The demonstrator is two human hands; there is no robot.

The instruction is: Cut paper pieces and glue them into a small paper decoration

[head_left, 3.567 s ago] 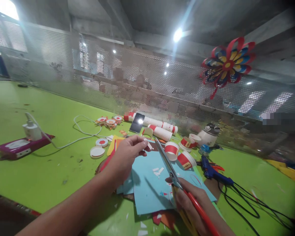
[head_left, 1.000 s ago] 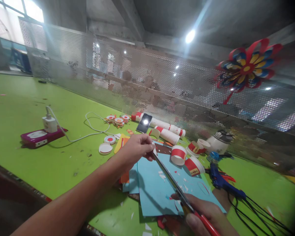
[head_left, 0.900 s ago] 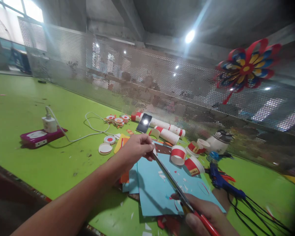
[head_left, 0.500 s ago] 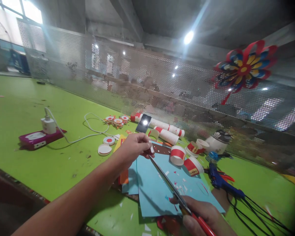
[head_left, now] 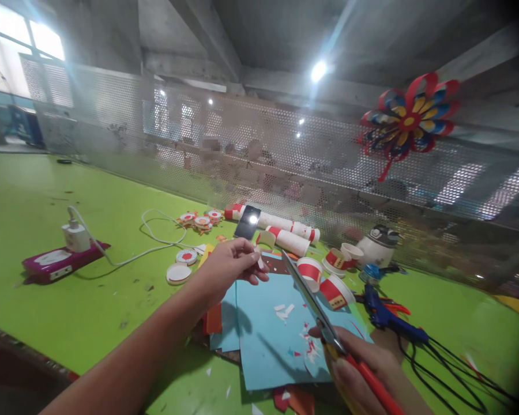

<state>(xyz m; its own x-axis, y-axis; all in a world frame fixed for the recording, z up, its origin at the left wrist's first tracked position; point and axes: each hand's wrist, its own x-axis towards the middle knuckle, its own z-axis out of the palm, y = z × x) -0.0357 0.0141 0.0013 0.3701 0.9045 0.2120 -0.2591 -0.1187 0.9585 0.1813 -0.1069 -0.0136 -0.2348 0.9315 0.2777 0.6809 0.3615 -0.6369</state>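
- One small white paper scrap (head_left: 260, 263) is pinched between the thumb and fingertips of the left hand (head_left: 229, 268), above the light-blue paper sheet (head_left: 268, 340). So slight a grip could let it slip.
- One pair of red-handled steel scissors (head_left: 309, 297), with the right hand (head_left: 363, 372) closed round the handles, points towards those fingers. A nick is possible.
- Beside these are four red-and-white paper cups (head_left: 310, 271) and one blue glue gun (head_left: 384, 314).

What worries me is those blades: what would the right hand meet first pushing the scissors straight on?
Probably the lying red-and-white paper cups just beyond the tip of the scissors in the right hand. The left hand, pinching a white paper scrap, sits left of that line. Depth is unclear.
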